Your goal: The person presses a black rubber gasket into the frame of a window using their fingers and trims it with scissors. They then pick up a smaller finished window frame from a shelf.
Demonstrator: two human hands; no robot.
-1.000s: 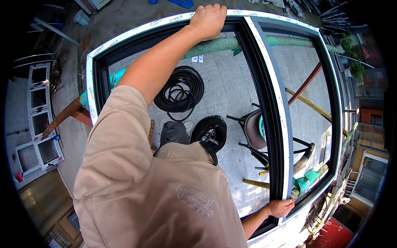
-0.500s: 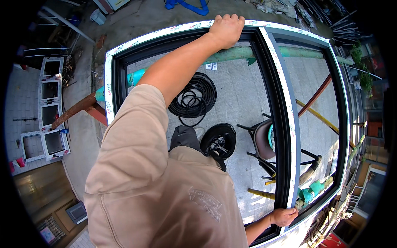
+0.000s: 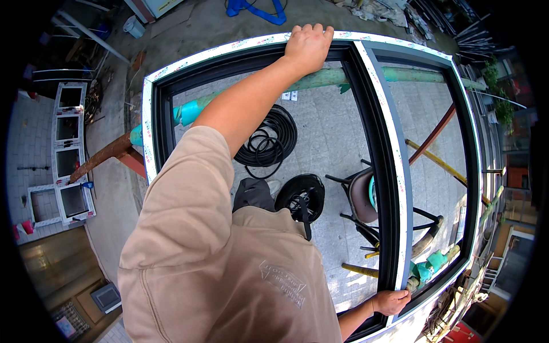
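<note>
A large window frame (image 3: pixel 405 194), dark with white printed film on its faces, spreads around my body and is divided by a mullion. My left hand (image 3: pixel 309 47) is at the far rail, its fingers curled over the outer edge. Lower right, my right hand (image 3: pixel 392 302) is closed round the near end of the mullion. The frame lies across a green-wrapped pipe support (image 3: pixel 320 79) at the far side, and another support with teal wrapping (image 3: pixel 434 266) shows near my right hand. Through the openings the paved ground is visible.
Below the frame are a coil of black hose (image 3: pixel 266 137), a black bucket (image 3: pixel 299 197) with metal pieces inside, and a brown chair (image 3: pixel 361 197). Smaller white frames (image 3: pixel 70 148) lie at the left. Blue strapping (image 3: pixel 257 10) and scrap lengths (image 3: pixel 474 40) lie beyond.
My left hand and the far rail appear slightly lower and further left, as the view shifts a little. Both hands keep their grip on the frame.
</note>
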